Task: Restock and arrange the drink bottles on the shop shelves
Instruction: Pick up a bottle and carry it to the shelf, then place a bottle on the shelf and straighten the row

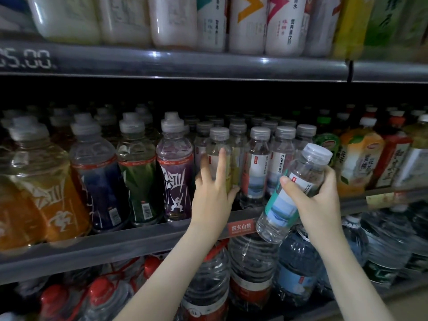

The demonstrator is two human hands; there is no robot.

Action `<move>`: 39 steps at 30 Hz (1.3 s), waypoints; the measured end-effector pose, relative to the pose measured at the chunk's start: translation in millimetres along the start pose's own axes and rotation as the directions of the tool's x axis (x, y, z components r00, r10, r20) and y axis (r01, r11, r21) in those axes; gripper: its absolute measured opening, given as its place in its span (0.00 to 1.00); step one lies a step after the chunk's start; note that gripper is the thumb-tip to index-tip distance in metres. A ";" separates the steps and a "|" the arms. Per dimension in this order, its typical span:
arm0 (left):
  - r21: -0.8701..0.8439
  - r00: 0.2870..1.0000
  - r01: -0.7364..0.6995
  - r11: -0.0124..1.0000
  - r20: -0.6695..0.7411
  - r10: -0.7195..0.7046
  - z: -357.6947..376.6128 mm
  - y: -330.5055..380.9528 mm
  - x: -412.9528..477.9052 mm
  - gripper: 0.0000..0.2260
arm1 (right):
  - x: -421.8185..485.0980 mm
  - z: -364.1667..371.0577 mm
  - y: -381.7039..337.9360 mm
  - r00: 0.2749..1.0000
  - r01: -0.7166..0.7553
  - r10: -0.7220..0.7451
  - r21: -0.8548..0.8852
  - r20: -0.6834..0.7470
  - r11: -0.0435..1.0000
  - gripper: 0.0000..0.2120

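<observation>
My right hand is wrapped round the held bottle. The thumb lies across the front of its label and the fingers curl behind. The bottle leans with its cap up and to the right, out in front of the middle shelf, just right of the matching water row.

My left hand lies flat against the front bottle at the left of that row. Its fingers are mostly straight and its thumb rests low on the bottle's right side. It is pressing the bottle, not lifting it.

I judge these small clear bottles to be light but full, with thin walls that give if squeezed and a glossy sleeve that could slide in the palm. The labelled waist is the best place to hold them. The cap is too narrow to steer by, and the neighbours stand close enough to topple if nudged.
</observation>
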State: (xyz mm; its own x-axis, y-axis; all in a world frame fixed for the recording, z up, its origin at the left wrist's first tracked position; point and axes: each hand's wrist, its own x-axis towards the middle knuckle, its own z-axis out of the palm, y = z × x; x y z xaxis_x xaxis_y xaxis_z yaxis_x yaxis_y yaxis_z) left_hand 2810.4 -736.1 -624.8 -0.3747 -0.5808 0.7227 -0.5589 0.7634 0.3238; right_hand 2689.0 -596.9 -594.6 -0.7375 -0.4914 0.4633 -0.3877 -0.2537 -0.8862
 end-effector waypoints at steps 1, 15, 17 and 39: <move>-0.018 0.999 0.033 0.999 0.025 -0.032 -3.1 3.5 3.2 0.46 | -0.3 0.3 0.5 1.000 -0.001 0.001 -0.001 0.003 1.000 0.26; -0.258 0.987 0.107 0.960 0.144 -0.071 6.2 14.9 13.2 0.46 | -6.2 -3.6 5.8 1.000 -0.008 0.007 0.013 0.018 1.000 0.27; -0.225 0.986 0.102 0.969 0.150 -0.069 9.5 17.4 15.1 0.47 | -7.2 -9.3 6.3 1.000 -0.010 0.010 0.010 0.006 1.000 0.27; -0.026 0.995 0.095 0.995 0.036 -0.094 15.3 40.3 14.8 0.43 | 0.5 -44.7 7.6 0.990 -0.023 0.011 -0.080 -0.144 0.997 0.28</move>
State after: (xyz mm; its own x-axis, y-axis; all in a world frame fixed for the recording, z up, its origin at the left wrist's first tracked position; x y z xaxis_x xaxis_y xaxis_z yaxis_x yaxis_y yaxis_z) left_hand 2771.0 -718.2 -610.5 -0.3468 -0.6595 0.6670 -0.5722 0.7122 0.4066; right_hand 2661.0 -561.8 -601.0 -0.8135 -0.3691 0.4494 -0.4141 -0.1749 -0.8933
